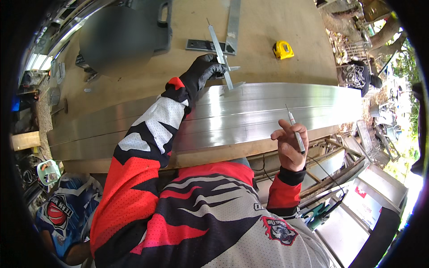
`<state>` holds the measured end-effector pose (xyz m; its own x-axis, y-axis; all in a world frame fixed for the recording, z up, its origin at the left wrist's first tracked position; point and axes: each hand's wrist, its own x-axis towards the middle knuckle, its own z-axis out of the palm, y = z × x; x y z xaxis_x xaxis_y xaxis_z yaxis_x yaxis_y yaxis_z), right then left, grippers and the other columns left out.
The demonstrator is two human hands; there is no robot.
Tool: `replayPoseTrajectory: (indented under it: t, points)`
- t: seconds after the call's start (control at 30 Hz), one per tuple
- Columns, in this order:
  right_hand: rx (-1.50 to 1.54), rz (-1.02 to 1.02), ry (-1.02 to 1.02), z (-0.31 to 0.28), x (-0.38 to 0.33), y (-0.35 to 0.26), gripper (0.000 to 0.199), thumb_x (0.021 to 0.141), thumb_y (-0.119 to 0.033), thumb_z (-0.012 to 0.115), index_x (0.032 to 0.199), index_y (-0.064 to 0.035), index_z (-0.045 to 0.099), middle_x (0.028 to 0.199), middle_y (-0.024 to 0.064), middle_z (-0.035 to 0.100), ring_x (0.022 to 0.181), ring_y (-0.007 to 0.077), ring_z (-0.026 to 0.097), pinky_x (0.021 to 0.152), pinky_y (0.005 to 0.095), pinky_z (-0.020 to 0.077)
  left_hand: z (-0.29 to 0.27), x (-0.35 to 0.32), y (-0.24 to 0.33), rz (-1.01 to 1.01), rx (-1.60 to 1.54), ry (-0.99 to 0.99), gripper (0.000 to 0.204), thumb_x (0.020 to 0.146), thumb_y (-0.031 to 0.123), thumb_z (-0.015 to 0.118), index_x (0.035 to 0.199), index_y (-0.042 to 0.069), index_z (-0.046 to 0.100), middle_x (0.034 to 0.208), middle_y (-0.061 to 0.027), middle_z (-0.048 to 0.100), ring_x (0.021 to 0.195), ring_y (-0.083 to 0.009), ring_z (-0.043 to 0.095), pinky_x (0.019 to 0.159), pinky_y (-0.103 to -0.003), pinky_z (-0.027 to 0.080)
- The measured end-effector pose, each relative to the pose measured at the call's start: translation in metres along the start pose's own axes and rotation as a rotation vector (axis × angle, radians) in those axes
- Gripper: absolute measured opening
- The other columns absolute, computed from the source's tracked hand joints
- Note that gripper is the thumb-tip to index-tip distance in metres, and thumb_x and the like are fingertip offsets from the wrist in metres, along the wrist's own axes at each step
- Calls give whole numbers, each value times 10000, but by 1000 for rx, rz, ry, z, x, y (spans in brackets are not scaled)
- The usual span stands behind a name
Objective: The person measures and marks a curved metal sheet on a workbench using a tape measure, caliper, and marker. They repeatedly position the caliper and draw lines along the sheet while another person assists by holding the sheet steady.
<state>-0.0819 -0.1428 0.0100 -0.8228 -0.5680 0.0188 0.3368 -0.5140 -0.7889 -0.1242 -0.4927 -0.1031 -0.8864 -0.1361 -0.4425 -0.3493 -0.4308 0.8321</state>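
In my black-gloved left hand (204,71) is a metal vernier caliper (218,44), its fingers closed round the slide. The caliper stands tilted, its depth rod pointing to the far side and its lower end over the far edge of the long silvery metal bars (263,103). My bare right hand (291,145) grips a slim marker pen (296,133) with a thin tip pointing away from me. That hand hovers over the near edge of the bars. Just beyond the caliper lies a try square (233,27) with a dark stock.
A yellow tape measure (283,49) rests on the wooden table (263,22). A dark plastic case (164,27) is at the far left, partly blurred. One person (67,210) is at lower left, another (363,76) at right. A corded green tool (316,221) lies at lower right.
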Motion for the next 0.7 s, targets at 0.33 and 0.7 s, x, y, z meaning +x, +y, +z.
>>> replayPoseTrajectory:
  t: [0.33,0.7]
  points:
    - [-12,90,32,-36,20,-9,552,755,88,724,1247,-64,523,1347,284,581,1069,335,686,969,439,506,51,30,-13,-112,33,3,351,863,5,692,1208,8,629,927,-39,681,782,-118,673,729,-282,595]
    - [-10,92,2,-47,30,-4,567,764,71,727,1270,-54,502,1347,293,579,1072,338,684,977,445,486,48,24,-21,-173,75,31,350,867,-9,715,1207,-17,635,882,-45,691,693,-113,653,680,-267,580]
